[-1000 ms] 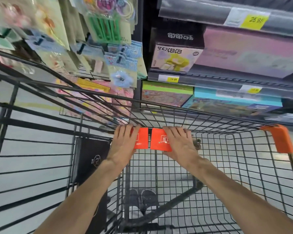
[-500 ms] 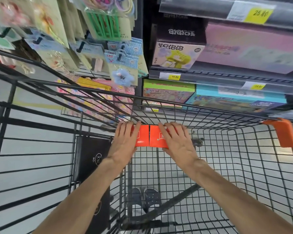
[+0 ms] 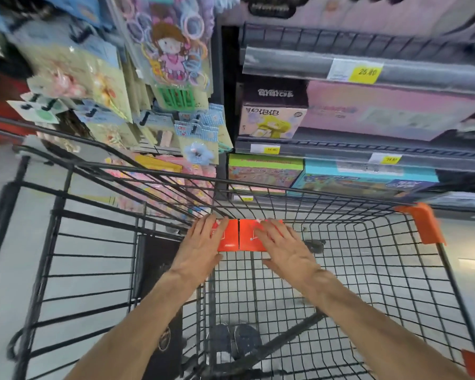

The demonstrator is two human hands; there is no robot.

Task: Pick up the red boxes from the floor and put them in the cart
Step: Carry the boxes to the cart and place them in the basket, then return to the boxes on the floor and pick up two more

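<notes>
Two red boxes (image 3: pixel 237 235) are pressed side by side at the cart (image 3: pixel 299 192) floor's far edge. The left hand (image 3: pixel 199 249) and right hand (image 3: pixel 287 246) are laid flat, nothing gripped. Withdrawal is called for next.

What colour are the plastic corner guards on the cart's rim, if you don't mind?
Orange, seen in the head view on the corner guard of the black wire cart.

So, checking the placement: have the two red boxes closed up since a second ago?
Yes: the gap closed; left red box now meets right red box on the cart floor.
</notes>
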